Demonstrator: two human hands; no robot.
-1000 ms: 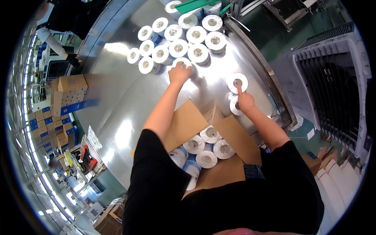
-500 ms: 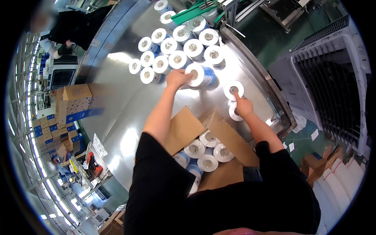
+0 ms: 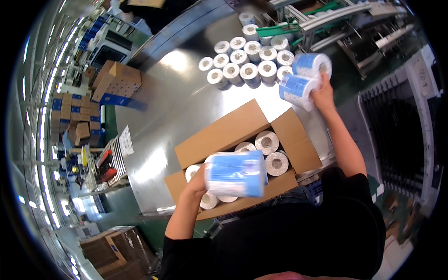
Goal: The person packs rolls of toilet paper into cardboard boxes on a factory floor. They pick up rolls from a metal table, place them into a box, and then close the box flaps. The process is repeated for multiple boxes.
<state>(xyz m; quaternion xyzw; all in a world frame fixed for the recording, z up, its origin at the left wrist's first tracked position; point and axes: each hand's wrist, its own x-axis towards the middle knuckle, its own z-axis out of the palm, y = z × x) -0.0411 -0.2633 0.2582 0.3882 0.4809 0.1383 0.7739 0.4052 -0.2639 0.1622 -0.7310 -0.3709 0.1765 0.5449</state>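
Observation:
My left hand (image 3: 198, 181) is wrapped around the end of a blue-and-white wrapped paper roll (image 3: 235, 173), which lies sideways in the air over an open cardboard box (image 3: 219, 132). Inside the box stand several white paper rolls (image 3: 276, 164), partly covered by the held one. Farther right, my right hand (image 3: 323, 95) grips two more wrapped rolls, a nearer one (image 3: 294, 89) and a farther one (image 3: 305, 64), side by side and tilted, with fingers at their core ends. Beyond them a cluster of upright rolls (image 3: 249, 71) stands on the metal table.
The shiny metal table (image 3: 154, 123) spreads out to the left. Another cardboard box (image 3: 120, 79) is at its far left edge. A green-railed conveyor (image 3: 280, 30) meets the table at the far right, and a grey slatted unit (image 3: 396, 140) stands right. Someone in dark clothes is beyond the far edge.
My left hand has carried its roll from beside the cluster back over the box. My right hand has picked up two rolls from the table's right side. The view has shifted.

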